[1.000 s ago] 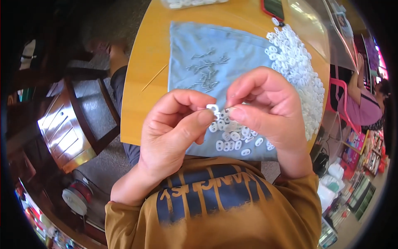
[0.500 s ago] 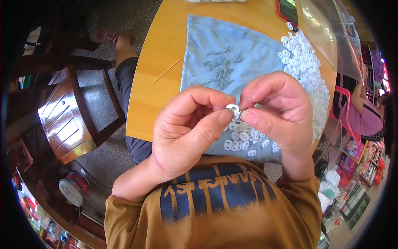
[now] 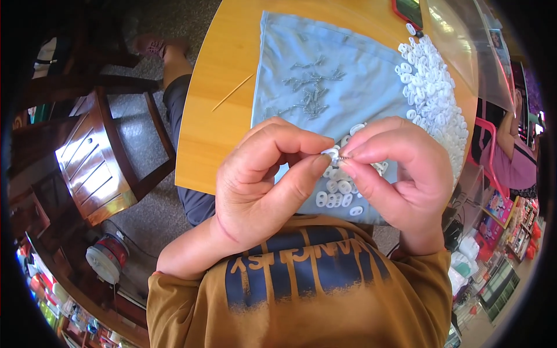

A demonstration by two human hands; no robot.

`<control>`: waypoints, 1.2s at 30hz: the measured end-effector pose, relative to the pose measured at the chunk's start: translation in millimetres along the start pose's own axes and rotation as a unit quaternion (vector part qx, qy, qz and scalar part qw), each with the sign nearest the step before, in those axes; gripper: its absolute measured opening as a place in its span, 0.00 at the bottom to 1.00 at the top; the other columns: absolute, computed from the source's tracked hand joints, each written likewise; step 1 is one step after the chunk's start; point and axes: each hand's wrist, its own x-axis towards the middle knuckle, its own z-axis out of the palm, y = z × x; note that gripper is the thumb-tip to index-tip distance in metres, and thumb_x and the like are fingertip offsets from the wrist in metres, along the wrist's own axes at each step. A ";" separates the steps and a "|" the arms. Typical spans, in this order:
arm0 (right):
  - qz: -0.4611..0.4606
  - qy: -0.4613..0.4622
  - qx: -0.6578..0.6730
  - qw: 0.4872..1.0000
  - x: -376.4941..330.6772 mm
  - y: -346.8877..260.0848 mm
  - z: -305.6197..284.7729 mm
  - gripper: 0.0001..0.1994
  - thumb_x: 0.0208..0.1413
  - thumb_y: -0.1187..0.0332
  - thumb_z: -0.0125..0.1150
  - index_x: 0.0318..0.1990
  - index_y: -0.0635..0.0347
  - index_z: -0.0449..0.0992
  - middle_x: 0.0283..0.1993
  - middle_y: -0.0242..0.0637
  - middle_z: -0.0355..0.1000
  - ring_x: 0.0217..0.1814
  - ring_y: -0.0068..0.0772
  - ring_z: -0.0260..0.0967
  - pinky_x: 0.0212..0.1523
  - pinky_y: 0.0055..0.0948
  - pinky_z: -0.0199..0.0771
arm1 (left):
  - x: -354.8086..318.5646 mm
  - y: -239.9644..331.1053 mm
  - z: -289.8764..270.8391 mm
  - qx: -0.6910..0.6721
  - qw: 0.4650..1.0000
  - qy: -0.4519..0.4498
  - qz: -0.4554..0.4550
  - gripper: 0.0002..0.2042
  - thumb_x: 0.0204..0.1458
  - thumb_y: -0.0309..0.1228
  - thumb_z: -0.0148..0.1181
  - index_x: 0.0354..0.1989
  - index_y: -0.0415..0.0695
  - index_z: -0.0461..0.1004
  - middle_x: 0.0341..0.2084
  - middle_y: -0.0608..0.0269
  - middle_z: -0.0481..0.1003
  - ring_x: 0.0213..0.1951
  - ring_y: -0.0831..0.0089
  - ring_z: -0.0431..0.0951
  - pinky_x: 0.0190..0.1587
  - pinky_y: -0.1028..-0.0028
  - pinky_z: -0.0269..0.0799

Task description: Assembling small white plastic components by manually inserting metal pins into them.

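Left fingers [image 3: 308, 175] pinching white piece [image 3: 332, 153], right fingers [image 3: 361, 176] gripping spring [image 3: 343, 158], blue cloth [image 3: 365, 87] beneath

Bare wood on the worktop [image 3: 203, 145] gives a lane along its left edge, beside the blue cloth [image 3: 342, 49]; only a toothpick [image 3: 232, 93] lies slantwise across it, one end near the cloth. The cloth's far left corner is open, as is the strip between the scattered coil springs [image 3: 313, 98] and the big heap of white two-hole pieces [image 3: 432, 87]. That heap blocks the worktop's right edge. Beyond it, a phone [image 3: 408, 13] and clear plastic sheeting [image 3: 452, 43] crowd the far right. From the near edge, the left hand [image 3: 264, 174] and right hand [image 3: 406, 171], almost meeting over a smaller cluster of white pieces [image 3: 333, 200], bar the straight way to the springs.
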 end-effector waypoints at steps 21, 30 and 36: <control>0.111 0.031 0.138 0.984 -13.9 5.4 6.9 0.10 0.43 0.80 0.63 0.35 0.67 0.72 0.31 0.36 0.71 0.31 0.22 0.69 0.32 0.20 0.69 | -7.9 -13.2 2.8 -0.114 0.991 0.027 -0.061 0.06 0.51 0.21 0.55 0.37 0.39 0.71 0.27 0.69 0.71 0.24 0.88 0.67 0.25 0.88 0.63; 0.211 -0.040 0.172 0.961 -13.8 0.4 2.8 0.06 0.53 0.77 0.56 0.37 0.68 0.70 0.34 0.32 0.68 0.34 0.16 0.63 0.35 0.14 0.64 | -3.6 -11.6 7.3 -0.099 0.993 0.045 -0.045 0.07 0.50 0.21 0.57 0.38 0.40 0.70 0.26 0.70 0.72 0.23 0.88 0.67 0.25 0.88 0.63; 0.196 -0.036 0.179 0.963 -12.1 5.1 0.9 0.04 0.54 0.76 0.55 0.35 0.67 0.70 0.31 0.30 0.68 0.31 0.13 0.61 0.31 0.13 0.62 | 2.0 -9.5 10.8 -0.104 0.992 0.038 -0.056 0.07 0.50 0.21 0.57 0.38 0.39 0.70 0.27 0.69 0.72 0.24 0.88 0.68 0.26 0.88 0.65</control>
